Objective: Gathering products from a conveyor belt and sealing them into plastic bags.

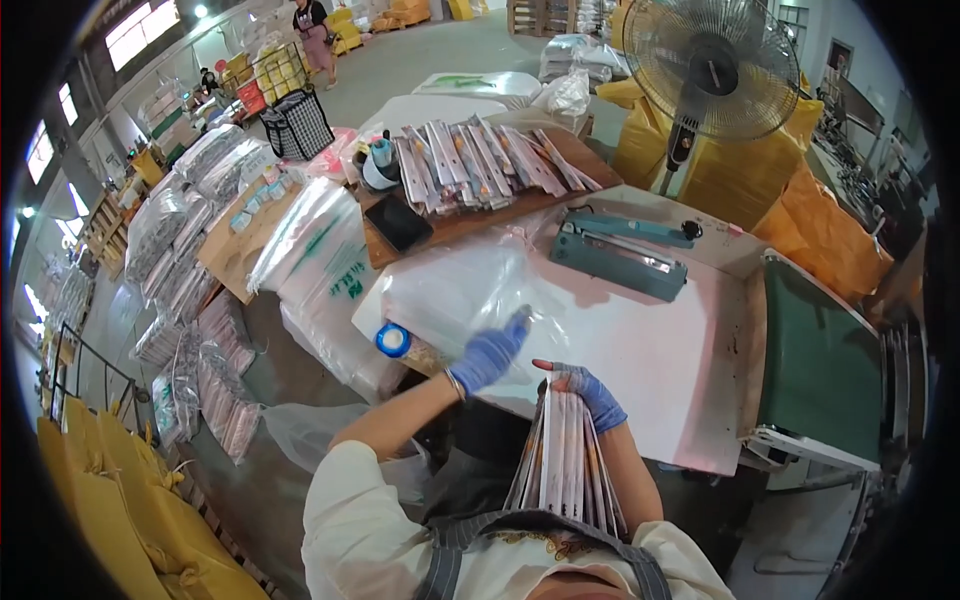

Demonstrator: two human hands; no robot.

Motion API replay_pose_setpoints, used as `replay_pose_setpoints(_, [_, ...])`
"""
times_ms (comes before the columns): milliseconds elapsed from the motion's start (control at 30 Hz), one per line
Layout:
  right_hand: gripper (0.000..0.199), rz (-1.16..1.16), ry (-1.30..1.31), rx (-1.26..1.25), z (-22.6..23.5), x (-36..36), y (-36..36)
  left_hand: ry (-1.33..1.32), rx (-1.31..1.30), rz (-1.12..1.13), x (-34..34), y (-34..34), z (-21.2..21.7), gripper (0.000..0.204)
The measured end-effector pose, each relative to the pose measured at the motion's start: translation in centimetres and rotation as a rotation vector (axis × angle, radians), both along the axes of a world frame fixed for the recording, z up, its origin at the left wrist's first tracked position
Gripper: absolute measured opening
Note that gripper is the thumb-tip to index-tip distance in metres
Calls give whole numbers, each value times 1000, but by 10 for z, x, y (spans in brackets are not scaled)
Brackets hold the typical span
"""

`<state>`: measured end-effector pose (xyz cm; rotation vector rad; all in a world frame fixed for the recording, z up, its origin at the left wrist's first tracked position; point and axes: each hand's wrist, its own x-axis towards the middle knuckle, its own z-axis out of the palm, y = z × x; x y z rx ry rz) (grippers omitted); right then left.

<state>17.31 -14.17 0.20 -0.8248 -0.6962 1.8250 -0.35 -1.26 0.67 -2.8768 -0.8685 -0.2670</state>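
Observation:
My left hand (490, 352), in a blue glove, reaches out flat over a clear plastic bag (460, 290) lying on the white table (660, 370), fingertips touching the film. My right hand (590, 392), also in a blue glove, grips the top of a thick stack of long flat packets (565, 465) that stands on edge against my chest. Further back, several similar long packets (480, 165) lie fanned out on a brown board (455, 225).
A teal heat sealer (620, 255) sits at the table's far side. A blue-capped jar (398, 342) stands at the left edge. A black tablet (398, 222), a standing fan (712, 70), yellow sacks (820, 235), piled bags (320, 270) and a green conveyor (820, 360) surround the table. A person (318, 35) stands far back.

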Motion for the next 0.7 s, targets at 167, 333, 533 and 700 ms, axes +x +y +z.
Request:
replay_pose_setpoints(167, [67, -82, -30, 186, -57, -6, 12, -250, -173, -402, -5, -72, -6, 50])
replay_pose_setpoints(333, [64, -251, -351, 301, -59, -6, 10, -285, -181, 55, -34, -138, 16, 33])
replay_pose_setpoints(533, [79, 16, 412, 67, -55, 26, 12, -1352, -2505, 192, 21, -151, -87, 39])
replay_pose_setpoints(700, [70, -814, -384, 371, -77, 28, -67, -1002, -2716, 238, 36, -152, -62, 41])
